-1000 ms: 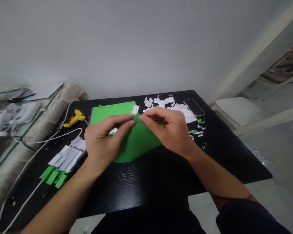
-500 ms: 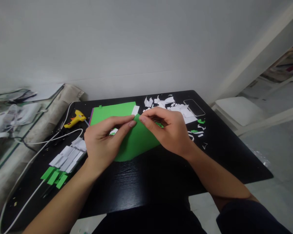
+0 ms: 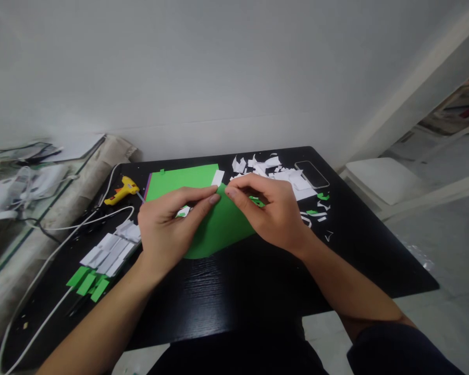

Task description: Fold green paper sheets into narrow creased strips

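Observation:
Over the middle of the table, a sheet of green paper [image 3: 219,229] is pinched at its upper edge between both hands. My left hand [image 3: 172,224] closes thumb and forefinger on that edge. Right beside it, my right hand [image 3: 269,208] pinches the same edge, its fingertips almost meeting the left ones. The sheet's lower side curves down toward the tabletop. Behind the hands lies a flat green sheet [image 3: 183,179], with a white paper strip [image 3: 218,178] at its right corner. A small part of the held sheet is hidden by the fingers.
A yellow glue gun [image 3: 123,191] with a white cable lies at the left. Folded white paper pieces [image 3: 113,250] and green ones [image 3: 86,284] sit nearer me. White scraps [image 3: 266,164] and a phone-shaped outline [image 3: 312,174] occupy the back right of the black table [image 3: 219,302].
Both hands keep their pinch on the green paper, almost unmoved. The whole view has shifted very slightly.

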Demonstrator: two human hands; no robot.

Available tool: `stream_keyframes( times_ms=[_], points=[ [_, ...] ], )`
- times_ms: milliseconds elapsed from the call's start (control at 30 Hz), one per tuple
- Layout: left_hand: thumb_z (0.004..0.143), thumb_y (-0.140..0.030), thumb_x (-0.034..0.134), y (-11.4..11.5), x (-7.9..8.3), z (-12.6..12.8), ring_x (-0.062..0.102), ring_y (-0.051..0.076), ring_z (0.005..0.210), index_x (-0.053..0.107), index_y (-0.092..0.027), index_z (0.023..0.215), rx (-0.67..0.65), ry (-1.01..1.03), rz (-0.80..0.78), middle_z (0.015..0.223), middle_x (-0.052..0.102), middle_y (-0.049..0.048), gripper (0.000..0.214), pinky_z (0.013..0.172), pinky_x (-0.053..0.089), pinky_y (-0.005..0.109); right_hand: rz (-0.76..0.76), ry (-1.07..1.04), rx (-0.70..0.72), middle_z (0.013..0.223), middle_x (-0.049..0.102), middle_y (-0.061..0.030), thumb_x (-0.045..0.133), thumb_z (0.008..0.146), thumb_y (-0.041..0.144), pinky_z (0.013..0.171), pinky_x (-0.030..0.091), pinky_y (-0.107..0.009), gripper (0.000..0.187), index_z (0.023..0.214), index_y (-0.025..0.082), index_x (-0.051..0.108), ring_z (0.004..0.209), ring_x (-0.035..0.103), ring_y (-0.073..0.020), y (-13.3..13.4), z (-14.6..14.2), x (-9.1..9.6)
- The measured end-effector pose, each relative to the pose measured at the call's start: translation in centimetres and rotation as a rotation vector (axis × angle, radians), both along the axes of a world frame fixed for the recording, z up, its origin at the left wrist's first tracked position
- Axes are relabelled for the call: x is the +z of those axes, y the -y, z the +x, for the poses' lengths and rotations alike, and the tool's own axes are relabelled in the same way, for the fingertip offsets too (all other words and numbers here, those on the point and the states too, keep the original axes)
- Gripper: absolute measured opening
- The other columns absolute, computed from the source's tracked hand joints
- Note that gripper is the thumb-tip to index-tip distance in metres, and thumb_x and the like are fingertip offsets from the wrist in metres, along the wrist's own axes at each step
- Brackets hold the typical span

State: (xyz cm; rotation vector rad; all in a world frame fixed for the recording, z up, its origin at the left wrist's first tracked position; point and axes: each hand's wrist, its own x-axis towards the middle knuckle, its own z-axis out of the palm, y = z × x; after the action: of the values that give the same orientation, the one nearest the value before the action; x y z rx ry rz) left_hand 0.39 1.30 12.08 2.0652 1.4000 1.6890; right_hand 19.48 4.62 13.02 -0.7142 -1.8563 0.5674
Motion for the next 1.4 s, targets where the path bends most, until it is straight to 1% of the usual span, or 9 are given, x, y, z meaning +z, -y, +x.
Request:
stream_keyframes(
  times_ms=[100, 233, 500, 867, 1000, 1100, 1267, 1333, 1400],
  points=[
    [0.089, -0.028, 0.08, 0.0, 0.0, -0.1, 0.079, 0.019, 0.078, 0.082, -0.037, 0.101, 0.029, -0.005, -0.001, 0.093, 0.083, -0.0054, 0.015, 0.071, 0.068, 0.036, 0.028, -0.042, -0.035, 0.089, 0.079, -0.0009, 0.068, 0.097, 0.024, 0.074, 0.058, -0.027, 0.009, 0.098, 0.021, 0.076, 0.079, 0.073, -0.0144, 0.2, -0.3, -0.1],
    [0.09, -0.03, 0.079, 0.0, 0.0, -0.2, 0.079, 0.02, 0.077, 0.082, -0.036, 0.101, 0.04, 0.008, -0.004, 0.094, 0.083, -0.0047, 0.013, 0.07, 0.068, 0.038, 0.063, -0.052, -0.089, 0.098, 0.082, -0.0016, 0.069, 0.097, 0.023, 0.083, 0.062, -0.032, 0.014, 0.108, 0.024, 0.078, 0.087, 0.077, -0.0179, 0.5, -0.5, -0.2],
    [0.09, -0.03, 0.079, 0.1, 0.0, -0.2, 0.079, 0.019, 0.077, 0.081, -0.038, 0.102, 0.031, 0.013, -0.005, 0.094, 0.083, -0.0052, 0.014, 0.071, 0.069, 0.039, 0.107, -0.032, -0.097, 0.098, 0.083, -0.0021, 0.07, 0.097, 0.02, 0.081, 0.063, -0.037, 0.015, 0.103, 0.026, 0.082, 0.088, 0.078, -0.0204, 0.3, -0.4, -0.3],
    [0.088, -0.024, 0.08, 0.1, 0.0, -0.1, 0.076, 0.016, 0.075, 0.081, -0.033, 0.099, 0.0, 0.053, -0.018, 0.09, 0.082, -0.0036, 0.013, 0.07, 0.063, 0.033, 0.124, -0.046, -0.085, 0.097, 0.083, -0.0022, 0.07, 0.096, 0.019, 0.079, 0.063, -0.036, 0.015, 0.102, 0.026, 0.082, 0.085, 0.078, -0.0197, 0.3, -0.5, -0.3],
    [0.089, -0.023, 0.08, -0.2, 0.2, -0.1, 0.073, 0.013, 0.074, 0.077, -0.026, 0.099, -0.084, 0.136, -0.09, 0.086, 0.079, -0.0014, 0.011, 0.07, 0.061, 0.028, 0.116, -0.031, -0.063, 0.098, 0.083, -0.0013, 0.071, 0.096, 0.02, 0.076, 0.063, -0.033, 0.015, 0.102, 0.026, 0.082, 0.085, 0.078, -0.0187, 0.2, -0.2, -0.2],
    [0.092, -0.023, 0.075, -0.3, 0.3, -0.3, 0.071, 0.011, 0.073, 0.075, -0.024, 0.098, -0.136, 0.094, -0.137, 0.084, 0.077, -0.0014, 0.006, 0.069, 0.058, 0.024, 0.108, -0.012, -0.044, 0.099, 0.083, -0.0003, 0.071, 0.095, 0.02, 0.077, 0.063, -0.032, 0.015, 0.103, 0.027, 0.082, 0.085, 0.078, -0.018, 0.2, -0.2, -0.1],
    [0.094, -0.023, 0.071, -0.4, 0.3, -0.7, 0.065, 0.01, 0.069, 0.074, -0.023, 0.092, -0.124, 0.022, -0.125, 0.08, 0.073, -0.0027, 0.004, 0.067, 0.054, 0.023, -0.001, 0.014, -0.036, 0.098, 0.083, -0.0022, 0.073, 0.093, 0.022, 0.08, 0.064, -0.031, 0.017, 0.109, 0.023, 0.08, 0.087, 0.078, -0.0184, 0.2, -0.1, -0.1],
    [0.093, -0.024, 0.072, -0.5, 0.4, -1.0, 0.064, 0.01, 0.069, 0.074, -0.022, 0.089, -0.072, 0.048, -0.089, 0.08, 0.072, -0.0025, 0.004, 0.067, 0.052, 0.024, -0.074, 0.041, -0.013, 0.096, 0.082, -0.0028, 0.078, 0.089, 0.021, 0.081, 0.064, -0.032, 0.023, 0.111, 0.022, 0.079, 0.088, 0.078, -0.0192, -0.1, 0.3, 0.0],
    [0.091, -0.025, 0.074, -0.8, 0.6, -1.5, 0.062, 0.011, 0.067, 0.075, -0.022, 0.087, 0.006, 0.106, -0.047, 0.078, 0.071, -0.0025, 0.005, 0.064, 0.051, 0.024, -0.139, 0.069, 0.017, 0.095, 0.082, -0.0031, 0.08, 0.085, 0.02, 0.082, 0.064, -0.033, 0.022, 0.107, 0.021, 0.08, 0.087, 0.077, -0.0195, -0.6, 0.9, 0.2]
  ],
)
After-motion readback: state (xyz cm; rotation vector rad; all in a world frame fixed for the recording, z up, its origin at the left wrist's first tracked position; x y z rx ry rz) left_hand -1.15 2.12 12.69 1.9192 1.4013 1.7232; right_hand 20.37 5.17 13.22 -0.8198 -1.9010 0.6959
